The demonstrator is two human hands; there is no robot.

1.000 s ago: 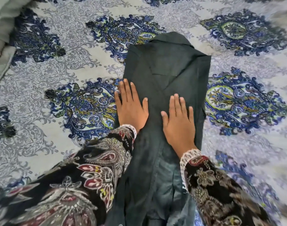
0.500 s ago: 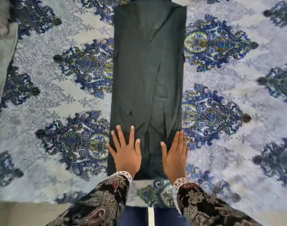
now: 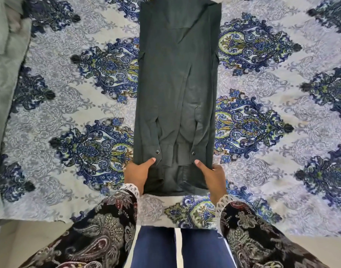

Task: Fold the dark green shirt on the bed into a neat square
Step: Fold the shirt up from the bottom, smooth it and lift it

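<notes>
2 hands gripping the near corners of the dark green shirt (image 3: 177,89): left hand (image 3: 137,174), right hand (image 3: 214,176), thumbs on top. Folded into 1 long strip on the bed (image 3: 69,171), 2 cuff snaps (image 3: 157,152) by the thumbs. No readable writing.

Home bedroom: bed with patterned blue-grey bedspread (image 3: 69,171) beneath hands; grey-green blanket (image 3: 5,93) far left of them.

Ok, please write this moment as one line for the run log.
stage: shirt lies as long strip on bed | left hand: grips near-left corner | right hand: grips near-right corner | next: probably fold hem away
</notes>
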